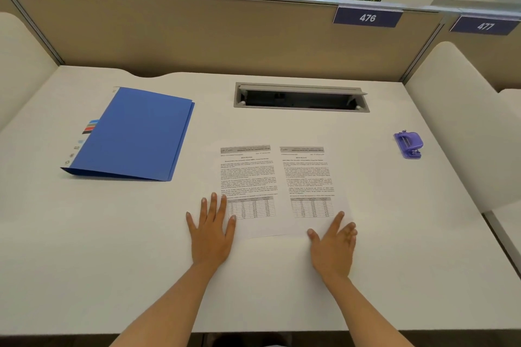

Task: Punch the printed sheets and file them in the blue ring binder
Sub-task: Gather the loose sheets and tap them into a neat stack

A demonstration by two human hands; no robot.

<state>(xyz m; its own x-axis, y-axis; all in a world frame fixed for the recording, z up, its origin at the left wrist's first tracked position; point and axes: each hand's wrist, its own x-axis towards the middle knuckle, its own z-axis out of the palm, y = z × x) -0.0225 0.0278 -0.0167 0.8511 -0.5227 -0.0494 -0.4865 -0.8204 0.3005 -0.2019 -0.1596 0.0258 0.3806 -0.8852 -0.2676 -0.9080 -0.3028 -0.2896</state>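
Two printed sheets lie side by side in the middle of the white desk, the left sheet (248, 177) and the right sheet (308, 177), each with text and a table. My left hand (212, 229) rests flat, fingers spread, on the near left corner of the left sheet. My right hand (334, 245) lies flat on the near right corner of the right sheet. The blue ring binder (135, 134) lies closed at the far left, with a white labelled spine. A small purple hole punch (409, 144) stands at the right, apart from both hands.
A grey cable hatch (300, 97) stands open in the desk behind the sheets. A beige partition (197, 34) with number plates 476 and 477 closes the back. Cream side panels flank the desk (84, 234). Plants show above the partition.
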